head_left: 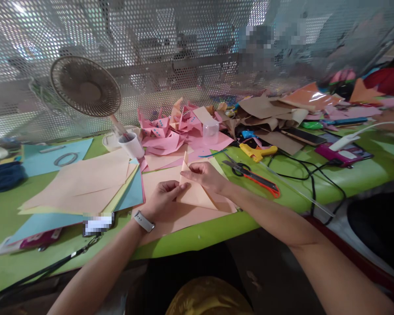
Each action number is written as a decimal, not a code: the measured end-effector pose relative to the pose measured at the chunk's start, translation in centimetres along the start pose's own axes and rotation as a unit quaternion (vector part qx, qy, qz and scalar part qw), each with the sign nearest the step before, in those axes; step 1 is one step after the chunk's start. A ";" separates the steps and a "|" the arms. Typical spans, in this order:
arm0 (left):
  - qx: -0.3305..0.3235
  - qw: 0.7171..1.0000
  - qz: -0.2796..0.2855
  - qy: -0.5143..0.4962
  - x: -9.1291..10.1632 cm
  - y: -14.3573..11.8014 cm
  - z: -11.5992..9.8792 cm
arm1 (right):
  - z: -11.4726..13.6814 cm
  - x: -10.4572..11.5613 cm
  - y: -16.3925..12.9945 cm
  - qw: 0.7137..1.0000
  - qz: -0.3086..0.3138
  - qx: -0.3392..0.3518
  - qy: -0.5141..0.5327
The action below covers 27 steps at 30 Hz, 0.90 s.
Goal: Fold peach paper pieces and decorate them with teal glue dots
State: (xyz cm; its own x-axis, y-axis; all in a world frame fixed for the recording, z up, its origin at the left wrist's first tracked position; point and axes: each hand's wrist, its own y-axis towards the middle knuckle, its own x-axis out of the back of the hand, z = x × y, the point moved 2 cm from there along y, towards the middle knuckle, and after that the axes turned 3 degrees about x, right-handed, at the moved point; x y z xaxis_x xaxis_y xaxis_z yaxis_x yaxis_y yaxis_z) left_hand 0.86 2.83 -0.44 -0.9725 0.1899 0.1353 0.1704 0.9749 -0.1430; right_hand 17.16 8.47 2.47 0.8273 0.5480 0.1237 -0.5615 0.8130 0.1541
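Both my hands hold a peach paper folded into a triangle (197,197) over the green table (331,183). My left hand (164,197), with a grey watch on the wrist, pinches the triangle's left edge. My right hand (205,175) presses on its upper part near the pointed tip. The triangle rests on flat peach sheets (170,218) lying at the table's front edge.
A stack of peach, yellow and blue sheets (85,183) lies to the left, with a desk fan (85,87) and a white cup (133,144) behind. Pink folded pieces (170,131) are piled at the back. To the right lie scissors (252,175), a yellow glue gun (258,152), black cables and a phone (304,136).
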 end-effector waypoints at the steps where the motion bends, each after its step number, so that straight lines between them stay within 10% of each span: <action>1: 0.001 1.000 0.001 0.001 0.0 0.0 0.0 | 0.1 0.0 0.0 1.000 -0.001 0.000 -0.001; 18: -0.005 1.000 0.000 0.005 -0.4 -0.1 -0.6 | 0.6 0.0 -0.1 0.996 -0.021 0.046 -0.067; 27: 0.102 0.989 0.079 -0.075 -0.6 -0.5 -0.4 | 0.0 0.6 0.3 0.997 -0.064 0.039 -0.029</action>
State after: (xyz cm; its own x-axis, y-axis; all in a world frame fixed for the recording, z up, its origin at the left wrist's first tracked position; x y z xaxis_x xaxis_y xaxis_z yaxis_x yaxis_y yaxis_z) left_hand 1.40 2.27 -0.03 -0.9514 0.3039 -0.0491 0.3016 0.8878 -0.3476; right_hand 17.44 9.03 2.60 0.8909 0.4271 0.1547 -0.4534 0.8564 0.2469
